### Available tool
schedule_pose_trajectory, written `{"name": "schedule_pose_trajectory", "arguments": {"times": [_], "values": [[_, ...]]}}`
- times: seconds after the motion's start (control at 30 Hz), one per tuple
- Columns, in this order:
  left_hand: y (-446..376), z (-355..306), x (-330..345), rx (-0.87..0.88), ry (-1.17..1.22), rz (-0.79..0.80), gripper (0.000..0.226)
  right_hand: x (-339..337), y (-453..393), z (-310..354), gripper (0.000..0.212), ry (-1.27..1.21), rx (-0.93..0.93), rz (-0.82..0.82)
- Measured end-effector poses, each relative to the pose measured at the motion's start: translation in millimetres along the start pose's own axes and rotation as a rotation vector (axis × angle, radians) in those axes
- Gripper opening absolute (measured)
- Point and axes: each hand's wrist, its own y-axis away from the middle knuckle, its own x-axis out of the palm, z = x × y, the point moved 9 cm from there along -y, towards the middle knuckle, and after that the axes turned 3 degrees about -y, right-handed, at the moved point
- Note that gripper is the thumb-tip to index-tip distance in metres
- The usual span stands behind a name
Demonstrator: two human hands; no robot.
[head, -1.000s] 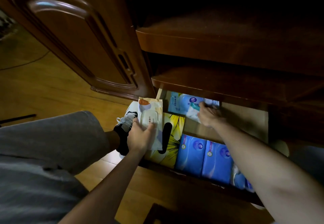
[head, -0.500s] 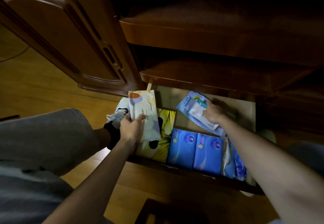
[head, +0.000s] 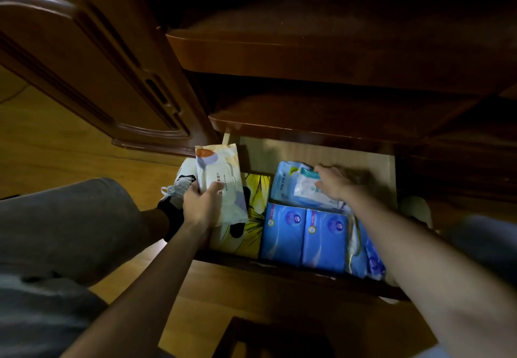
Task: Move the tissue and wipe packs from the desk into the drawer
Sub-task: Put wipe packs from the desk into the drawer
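Gripping a white wipe pack (head: 221, 184), the left hand (head: 200, 203) hovers over the drawer (head: 321, 153); right hand (head: 334, 182) presses blue packs (head: 296, 187).

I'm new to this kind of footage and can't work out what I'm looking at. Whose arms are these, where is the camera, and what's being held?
No machine here: a person wears a camera on the head, looking down at their own arms. Below is an open wooden drawer. The left hand grips a white wipe pack above the drawer's left side. The right hand rests on a pale blue pack at the back. Two blue tissue packs lie side by side in front, beside a yellow patterned box.
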Motion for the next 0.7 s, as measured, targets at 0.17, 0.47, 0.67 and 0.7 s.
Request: {"name": "schedule_pose_trajectory", "arguments": {"times": [0.17, 0.47, 0.67, 0.7], "values": [[5, -2, 0, 0.005, 0.009, 0.0, 0.029, 5, 4, 1, 0.035, -0.08, -0.044, 0.074], [12, -9, 23, 0.059, 0.014, 0.067, 0.023, -40, 11, -39, 0.028, -0.399, 0.038, -0.132], [17, -7, 35, 0.076, 0.013, 0.091, 0.033, -6, 9, -10, 0.046, -0.35, -0.054, -0.024], [17, -6, 35, 0.073, 0.011, 0.095, 0.034, 1, 8, -5, 0.056, -0.262, -0.071, -0.017]]}}
